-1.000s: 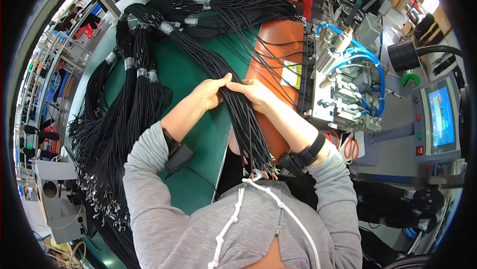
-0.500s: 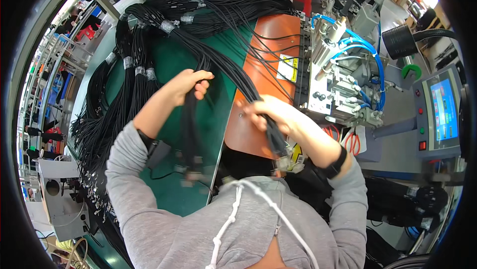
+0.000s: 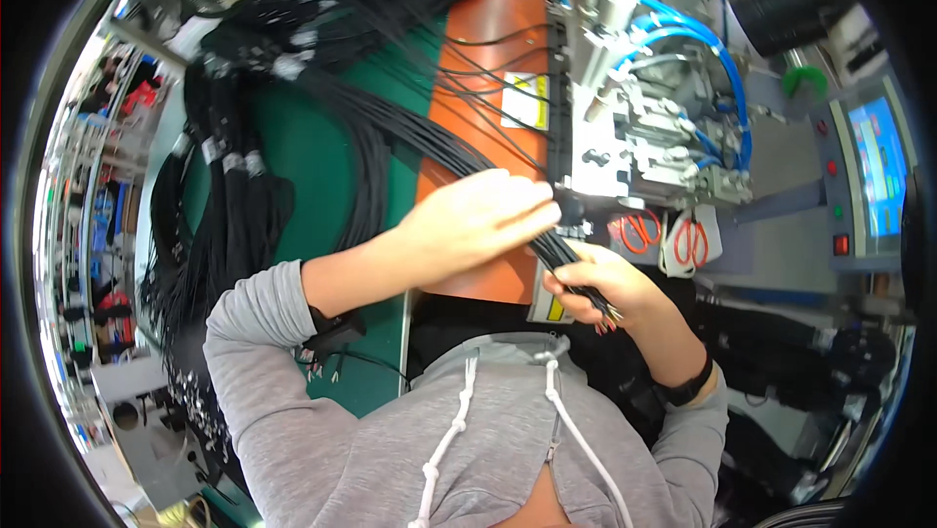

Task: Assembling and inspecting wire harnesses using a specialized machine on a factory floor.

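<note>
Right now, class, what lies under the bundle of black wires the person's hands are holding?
Under the black wire bundle lie an orange mat and a green mat. The left hand and right hand cover the bundle's near end and the mat below it.

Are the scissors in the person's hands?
No, the orange-handled scissors lie beside the machine, while both hands hold the black wire bundle.

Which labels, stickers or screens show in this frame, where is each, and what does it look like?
Yellow and white label: rectangular, on the orange mat beside the machine.
Second yellow sticker: partly hidden at the mat's near edge, under the right hand.
Touch screen: far right, in a grey control box, blue with coloured blocks.
Red buttons: on the box beside the screen.
</note>
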Demonstrator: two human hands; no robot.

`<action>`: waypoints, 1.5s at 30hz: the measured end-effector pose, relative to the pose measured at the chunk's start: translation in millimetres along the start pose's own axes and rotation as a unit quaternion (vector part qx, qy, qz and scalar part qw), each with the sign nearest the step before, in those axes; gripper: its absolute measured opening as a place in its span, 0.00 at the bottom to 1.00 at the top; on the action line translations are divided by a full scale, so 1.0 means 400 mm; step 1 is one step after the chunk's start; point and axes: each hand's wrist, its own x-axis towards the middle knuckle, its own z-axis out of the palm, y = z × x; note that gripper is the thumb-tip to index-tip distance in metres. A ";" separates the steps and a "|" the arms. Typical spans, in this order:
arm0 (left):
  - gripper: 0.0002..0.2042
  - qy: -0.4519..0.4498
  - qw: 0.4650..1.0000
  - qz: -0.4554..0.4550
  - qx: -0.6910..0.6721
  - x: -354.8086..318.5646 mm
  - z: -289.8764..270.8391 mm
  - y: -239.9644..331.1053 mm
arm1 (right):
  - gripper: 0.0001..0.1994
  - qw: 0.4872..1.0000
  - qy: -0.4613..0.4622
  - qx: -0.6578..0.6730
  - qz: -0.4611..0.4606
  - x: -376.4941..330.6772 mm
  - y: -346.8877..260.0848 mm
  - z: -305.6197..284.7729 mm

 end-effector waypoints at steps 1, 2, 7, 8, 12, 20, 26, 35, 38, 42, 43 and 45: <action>0.29 -0.001 1.000 0.015 -0.015 0.016 0.019 0.001 | 0.14 0.996 -0.066 0.055 -0.002 0.017 0.009 -0.037; 0.27 0.016 0.999 0.030 -0.026 0.032 0.043 0.002 | 0.12 0.985 -0.131 0.108 -0.008 0.018 0.018 -0.056; 0.22 0.094 0.990 0.074 -0.076 0.053 0.133 0.012 | 0.15 0.989 0.120 0.010 -0.085 -0.023 -0.001 0.062; 0.21 0.121 0.987 0.075 -0.075 0.054 0.139 0.008 | 0.15 0.985 0.121 0.005 -0.120 -0.045 0.004 0.037; 0.18 0.061 0.988 0.110 -0.090 0.067 0.145 0.005 | 0.15 0.935 0.248 -0.098 -0.232 -0.097 0.037 -0.002; 0.16 0.179 0.966 0.028 -0.183 0.068 0.200 -0.009 | 0.11 0.636 0.355 -0.534 -0.429 -0.023 0.046 -0.028; 0.12 0.122 0.980 -0.027 -0.158 0.079 0.161 0.014 | 0.11 0.623 0.206 -0.560 -0.505 -0.006 0.028 -0.039; 0.10 0.266 0.958 0.026 -0.103 0.084 0.131 0.010 | 0.10 0.659 0.365 -0.418 -0.508 0.002 0.061 -0.029; 0.11 0.254 0.961 0.013 -0.107 0.088 0.119 0.012 | 0.11 0.649 0.347 -0.419 -0.532 0.004 0.047 0.001; 0.11 0.194 0.973 -0.018 -0.125 0.090 0.133 0.018 | 0.12 0.664 0.413 -0.223 -0.582 0.047 0.058 0.040; 0.11 0.208 0.970 -0.023 -0.125 0.088 0.141 0.019 | 0.12 0.665 0.412 -0.224 -0.582 0.046 0.054 0.037; 0.11 0.222 0.967 -0.030 -0.125 0.089 0.146 0.021 | 0.11 0.579 0.418 -0.397 -0.576 0.038 0.039 0.021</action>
